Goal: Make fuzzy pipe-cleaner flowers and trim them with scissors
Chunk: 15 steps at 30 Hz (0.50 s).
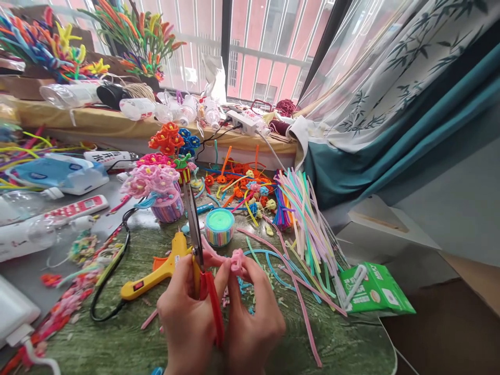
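My left hand (pixel 191 312) is wrapped round a pair of scissors (pixel 192 219) with red handles. Their blades point up and away from me. The left fingertips also meet a pink pipe cleaner stem at the middle. My right hand (pixel 255 317) pinches a small looped pink pipe cleaner flower (pixel 236 260), close beside the left thumb. Just beyond the hands stands a round container (pixel 220 227) wrapped in striped pipe cleaners, with a turquoise and green coiled top. Left of the scissors lies a yellow glue gun (pixel 166 268).
Pipe cleaner flowers fill a striped pot (pixel 167 205) at back left. To the right are a bundle of pastel pipe cleaners (pixel 307 224) and a green packet (pixel 377 289). Plastic bottles (pixel 35 234) lie at left. A black cable (pixel 127 250) curls past the glue gun.
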Available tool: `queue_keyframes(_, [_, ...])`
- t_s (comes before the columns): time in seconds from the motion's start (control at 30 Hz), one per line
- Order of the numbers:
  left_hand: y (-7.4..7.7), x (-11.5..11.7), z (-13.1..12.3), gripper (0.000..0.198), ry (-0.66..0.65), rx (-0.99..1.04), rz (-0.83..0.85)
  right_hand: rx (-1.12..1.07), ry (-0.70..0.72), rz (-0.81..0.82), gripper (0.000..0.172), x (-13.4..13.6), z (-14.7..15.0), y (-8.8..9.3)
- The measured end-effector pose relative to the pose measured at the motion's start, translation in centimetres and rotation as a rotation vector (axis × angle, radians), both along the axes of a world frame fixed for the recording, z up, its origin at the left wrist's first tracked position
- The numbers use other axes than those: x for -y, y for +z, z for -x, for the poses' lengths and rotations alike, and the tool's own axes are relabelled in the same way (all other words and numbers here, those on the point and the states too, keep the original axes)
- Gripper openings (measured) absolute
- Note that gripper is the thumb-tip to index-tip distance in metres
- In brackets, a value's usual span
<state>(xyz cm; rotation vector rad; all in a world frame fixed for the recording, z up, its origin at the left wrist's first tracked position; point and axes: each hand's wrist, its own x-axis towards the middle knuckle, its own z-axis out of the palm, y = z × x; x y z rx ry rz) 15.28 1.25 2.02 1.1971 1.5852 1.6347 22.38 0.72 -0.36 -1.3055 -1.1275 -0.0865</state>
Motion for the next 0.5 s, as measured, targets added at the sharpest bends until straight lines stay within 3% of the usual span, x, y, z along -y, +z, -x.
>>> queue_keyframes(0.33, [0.7,-0.9,-1.1,0.037,0.036,0.053,-0.037,-0.034,0.024,-0.005,0.018,-0.3,-0.4,-1.0])
queue_keyframes(0.5, [-0.8,-0.9,0.0,0.025,0.031,-0.093,-0.071,-0.255,0.252,0.134,0.023,-0.8,-0.8,-1.9])
